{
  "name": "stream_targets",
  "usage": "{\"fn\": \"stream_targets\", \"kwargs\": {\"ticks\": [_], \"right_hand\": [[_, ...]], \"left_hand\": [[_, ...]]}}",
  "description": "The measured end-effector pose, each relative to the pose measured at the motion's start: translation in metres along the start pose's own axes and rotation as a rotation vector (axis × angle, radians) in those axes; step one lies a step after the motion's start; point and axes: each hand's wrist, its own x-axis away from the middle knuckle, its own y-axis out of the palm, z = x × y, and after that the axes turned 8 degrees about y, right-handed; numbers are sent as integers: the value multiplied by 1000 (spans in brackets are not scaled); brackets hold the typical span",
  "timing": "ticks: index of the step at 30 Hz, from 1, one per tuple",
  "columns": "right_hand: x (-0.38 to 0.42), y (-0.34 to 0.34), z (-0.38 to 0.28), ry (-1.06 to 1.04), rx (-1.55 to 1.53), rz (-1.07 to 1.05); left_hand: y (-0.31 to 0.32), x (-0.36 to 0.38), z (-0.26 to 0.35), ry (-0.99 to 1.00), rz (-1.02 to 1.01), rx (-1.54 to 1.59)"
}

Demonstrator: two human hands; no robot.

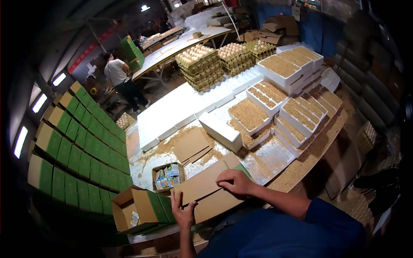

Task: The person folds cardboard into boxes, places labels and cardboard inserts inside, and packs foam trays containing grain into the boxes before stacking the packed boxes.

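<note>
A brown and green cardboard box [195, 188] lies in front of me, its long flaps nearly meeting at a narrow gap. At the box's left end, my left hand [184, 211] grips the edge, with the thumb over the top and the fingers apart from it. My right hand [235, 182] has its fingers curled on the edge of the far flap, near the green end. Left of that box stands an open box [149, 207] with a small printed packet [134, 218] inside. A small carton [182, 177] filled with blue-and-white packets sits just beyond my left hand.
Stacked green boxes [69, 148] line the left side. White foam trays filled with grainy bedding [249, 114] stand at right, near a foam block [220, 130]. Egg trays [198, 64] are stacked farther back. Flat cardboard [191, 145] lies ahead. A person [118, 73] stands in the background.
</note>
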Motion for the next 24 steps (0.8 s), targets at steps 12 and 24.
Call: {"fn": "stream_targets", "kwargs": {"ticks": [12,24], "right_hand": [[78,-59,35,359,299,-442],[8,-48,-53,305,285,197]], "left_hand": [[-3,-6,13,23,-133,-96],[-72,-69,50,-68,-332,71]]}}
